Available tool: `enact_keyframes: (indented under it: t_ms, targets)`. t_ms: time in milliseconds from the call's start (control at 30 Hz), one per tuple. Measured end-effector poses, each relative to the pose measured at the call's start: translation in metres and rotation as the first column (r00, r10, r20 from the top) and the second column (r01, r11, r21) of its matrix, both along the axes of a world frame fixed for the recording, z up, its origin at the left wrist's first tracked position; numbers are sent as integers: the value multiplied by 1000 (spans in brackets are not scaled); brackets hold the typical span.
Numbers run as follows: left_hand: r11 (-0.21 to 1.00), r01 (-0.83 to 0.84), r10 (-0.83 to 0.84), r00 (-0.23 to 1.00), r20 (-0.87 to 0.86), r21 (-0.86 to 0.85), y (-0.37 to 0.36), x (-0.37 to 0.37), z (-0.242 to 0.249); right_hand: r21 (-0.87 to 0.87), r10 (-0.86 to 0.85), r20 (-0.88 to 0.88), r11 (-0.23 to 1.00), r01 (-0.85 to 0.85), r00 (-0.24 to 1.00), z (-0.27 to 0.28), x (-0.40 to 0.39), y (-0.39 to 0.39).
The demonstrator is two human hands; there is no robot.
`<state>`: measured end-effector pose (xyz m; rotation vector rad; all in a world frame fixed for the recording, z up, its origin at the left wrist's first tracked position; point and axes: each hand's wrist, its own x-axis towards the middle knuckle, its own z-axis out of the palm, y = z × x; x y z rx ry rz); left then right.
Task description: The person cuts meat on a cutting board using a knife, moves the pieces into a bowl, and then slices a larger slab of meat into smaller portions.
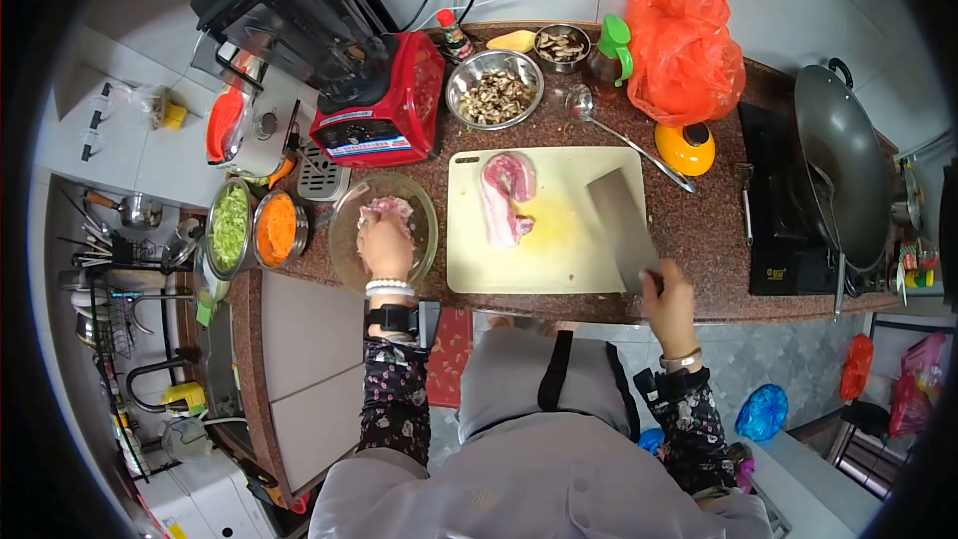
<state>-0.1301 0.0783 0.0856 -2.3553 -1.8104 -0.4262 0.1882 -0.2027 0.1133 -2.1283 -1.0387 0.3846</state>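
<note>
My right hand (670,305) grips the handle of a cleaver (621,225), its broad blade over the right part of the white cutting board (469,274). A curved strip of raw pork (496,202) lies on the board's left half. My left hand (387,252) is inside a glass bowl (425,250) left of the board. Its fingers are bent and closed at the raw meat (387,208) in that bowl; the fingertips are partly hidden.
Behind the board are a steel bowl of chopped mushrooms (495,90), a ladle (639,145) and a red blender (384,110). Bowls of shredded green vegetable (231,228) and shredded carrot (276,228) stand left. A wok (843,155) sits on the cooker at right.
</note>
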Motion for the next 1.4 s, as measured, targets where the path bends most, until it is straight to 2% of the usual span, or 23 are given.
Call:
enact_keyframes:
  t_ms: [67, 100, 133, 167, 233, 300, 367, 433, 467, 500, 533, 567, 633, 733, 833, 900, 967, 1033, 1100, 1133, 1167, 1233, 1400]
  targets:
    - [998, 54, -54, 998, 12, -21, -6, 24, 16, -91, 159, 36, 984, -155, 987, 1, -7, -7]
    - [993, -5, -5, 997, -78, -117, -6, 38, 22, -130, 248, 50, 962, -239, 968, 0, -10, -8]
    - [982, -49, 49, 999, -2, -181, -9, 50, 25, -210, 335, 10, 922, -326, 942, -1, -13, -10]
    - [993, 69, -64, 996, 62, -94, -10, 52, 19, -190, 339, 18, 925, -330, 941, -4, -15, -11]
    - [991, 43, -38, 998, 41, -129, -7, 63, 4, -160, 339, 33, 930, -330, 940, -16, -15, -17]
    - [990, -20, 16, 999, -30, -142, -9, 78, 16, -165, 220, 145, 967, -195, 965, -31, -2, -24]
    - [978, 51, -64, 996, -57, -204, 1, 85, 12, -248, 103, 196, 967, -52, 975, -27, 10, -24]
    - [979, 169, -165, 985, -41, 113, 6, 104, -6, -161, 51, 282, 987, -5, 958, -17, 14, -18]
    - [993, 107, -110, 990, 84, 46, 0, 124, 5, -203, 68, 236, 979, -19, 969, -12, 14, -15]
    - [978, 183, -168, 977, 133, -105, -1, 140, 5, -205, 86, 242, 978, -36, 966, -13, 10, -9]
    - [935, 338, -293, 906, 306, -104, 4, 148, -20, -210, 99, 253, 977, -45, 962, -12, 6, -5]
    - [928, 349, -306, 914, 268, -131, 0, 159, -19, -217, 108, 269, 975, -49, 957, -10, 4, -2]
    - [878, 475, -474, 880, 28, -63, 14, 167, -35, -250, 110, 272, 967, -40, 956, -12, -4, 6]
    - [762, 478, -534, 845, -7, -437, 30, 181, -24, -252, 40, 253, 967, 26, 967, -19, -10, 10]
    - [635, 632, -538, 775, 333, -444, 38, 168, -20, -280, 0, 236, 957, 68, 972, -23, -7, 6]
    - [623, 670, -421, 722, 549, -403, 30, 161, -3, -194, -29, 178, 979, 64, 984, -33, -2, 1]
    - [553, 778, -311, 525, 792, -298, 29, 155, 14, -191, -82, 172, 975, 115, 982, -30, -4, 1]
    - [431, 853, -106, 372, 922, -294, 29, 151, 30, -204, -122, 144, 968, 150, 982, -25, -6, 1]
    - [393, 875, 156, 239, 959, -282, 14, 143, 64, -201, -154, 117, 964, 176, 981, -26, -6, 0]
    - [357, 900, 198, 187, 962, -249, 13, 137, 73, -194, -166, 107, 963, 185, 980, -28, -6, -1]
    - [371, 891, 219, 190, 957, -262, 4, 136, 96, -185, -174, 98, 964, 190, 980, -30, -5, -1]
    - [386, 897, 344, 77, 936, -216, -2, 124, 110, -169, -194, 85, 964, 206, 977, -31, -5, -3]
    - [357, 912, 434, 29, 901, -202, -10, 93, 150, -173, -204, 58, 962, 211, 977, -34, -3, -3]
